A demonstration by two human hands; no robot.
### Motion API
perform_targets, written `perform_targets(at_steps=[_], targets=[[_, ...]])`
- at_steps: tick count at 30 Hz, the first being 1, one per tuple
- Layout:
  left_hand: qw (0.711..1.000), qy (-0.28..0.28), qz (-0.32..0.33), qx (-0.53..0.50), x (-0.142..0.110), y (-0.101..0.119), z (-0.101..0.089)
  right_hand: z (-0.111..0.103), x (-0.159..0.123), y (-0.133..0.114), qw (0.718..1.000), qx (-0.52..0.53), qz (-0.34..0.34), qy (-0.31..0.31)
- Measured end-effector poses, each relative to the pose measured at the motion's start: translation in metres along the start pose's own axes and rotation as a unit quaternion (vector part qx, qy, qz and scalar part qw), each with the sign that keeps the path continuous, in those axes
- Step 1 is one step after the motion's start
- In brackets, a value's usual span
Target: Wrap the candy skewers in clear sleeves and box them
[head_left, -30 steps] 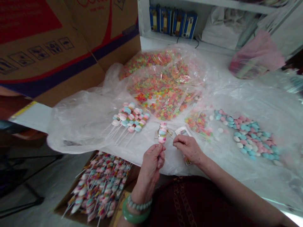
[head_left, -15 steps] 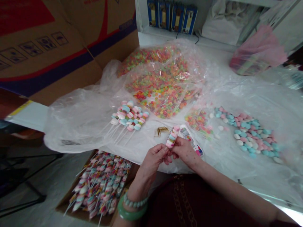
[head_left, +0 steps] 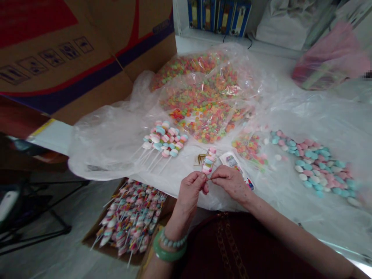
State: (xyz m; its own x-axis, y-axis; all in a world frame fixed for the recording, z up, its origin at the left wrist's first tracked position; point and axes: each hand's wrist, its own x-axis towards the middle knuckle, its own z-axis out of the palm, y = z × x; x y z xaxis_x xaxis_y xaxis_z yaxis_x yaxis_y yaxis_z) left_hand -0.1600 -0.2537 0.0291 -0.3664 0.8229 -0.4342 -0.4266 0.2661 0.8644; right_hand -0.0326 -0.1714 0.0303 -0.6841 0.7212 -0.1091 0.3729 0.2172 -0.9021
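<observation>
Two grips close together: the left hand (head_left: 189, 193) clamped on the stick (head_left: 207, 175) of a candy skewer (head_left: 209, 161), the right hand (head_left: 231, 181) pinched just beside it, above the plastic sheet (head_left: 99, 151). The candies look light, soft and easily crushed; hold by the stick.

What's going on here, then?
A person is pinching the stick of a skewer of pastel pink-and-blue candies with the left hand and right hand. More skewers lie on a clear plastic sheet and fill a cardboard box. A clear bag of multicoloured ring candies and loose pastel round candies lie nearby.
</observation>
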Motion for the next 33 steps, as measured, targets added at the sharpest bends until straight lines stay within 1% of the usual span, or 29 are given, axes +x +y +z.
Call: perform_targets(at_steps=[2,5,7,9,10,12,14,17,21,23,25,27,29,30,31,32,33], targets=[[1.000,-0.002,0.000,-0.009,-0.002,-0.002,0.002,0.000,-0.003,0.001,0.999,0.011,0.026,-0.028],[0.999,-0.002,-0.013,-0.050,-0.003,-0.006,-0.001,0.002,-0.008,0.002,0.996,0.030,0.068,-0.047],[0.997,0.019,-0.023,-0.067,-0.002,-0.009,-0.005,0.004,-0.012,0.000,0.995,0.040,0.079,-0.036],[0.996,0.040,-0.038,-0.064,-0.003,-0.010,-0.009,0.008,-0.014,-0.005,0.997,0.042,0.061,-0.001],[0.996,0.044,-0.048,-0.059,-0.003,-0.010,-0.009,0.011,-0.014,-0.009,0.998,0.039,0.036,0.014],[0.995,0.038,-0.069,-0.059,-0.004,-0.010,-0.007,0.017,-0.012,-0.014,0.999,0.020,-0.028,0.024],[0.994,0.028,-0.086,-0.069,-0.005,-0.009,-0.002,0.024,-0.008,-0.014,0.998,-0.016,-0.064,0.024],[0.992,0.020,-0.096,-0.085,-0.006,-0.011,0.006,0.027,-0.002,-0.008,0.996,-0.065,-0.050,0.036],[0.991,0.011,-0.089,-0.096,-0.007,-0.019,0.011,0.023,-0.001,-0.003,0.994,-0.109,-0.005,0.018],[0.992,0.019,-0.082,-0.098,-0.005,-0.022,0.011,0.021,-0.003,-0.004,0.993,-0.114,-0.012,0.012],[0.991,0.036,-0.076,-0.100,-0.003,-0.024,0.011,0.023,-0.004,-0.003,0.996,-0.084,-0.031,0.025],[0.990,0.056,-0.074,-0.107,-0.001,-0.023,0.013,0.027,-0.005,-0.001,0.998,-0.020,-0.021,0.061],[0.988,0.071,-0.075,-0.117,0.000,-0.021,0.015,0.029,-0.004,0.002,0.991,0.078,0.030,0.105],[0.987,0.073,-0.075,-0.119,0.000,-0.019,0.016,0.028,-0.002,0.003,0.982,0.139,0.061,0.109],[0.988,0.066,-0.076,-0.120,0.000,-0.018,0.016,0.026,-0.001,0.004,0.971,0.204,0.087,0.091],[0.989,0.046,-0.080,-0.117,-0.001,-0.015,0.015,0.022,0.000,0.004,0.956,0.269,0.105,0.055],[0.990,0.011,-0.089,-0.110,-0.003,-0.013,0.013,0.017,0.001,0.004,0.939,0.323,0.115,0.010]])
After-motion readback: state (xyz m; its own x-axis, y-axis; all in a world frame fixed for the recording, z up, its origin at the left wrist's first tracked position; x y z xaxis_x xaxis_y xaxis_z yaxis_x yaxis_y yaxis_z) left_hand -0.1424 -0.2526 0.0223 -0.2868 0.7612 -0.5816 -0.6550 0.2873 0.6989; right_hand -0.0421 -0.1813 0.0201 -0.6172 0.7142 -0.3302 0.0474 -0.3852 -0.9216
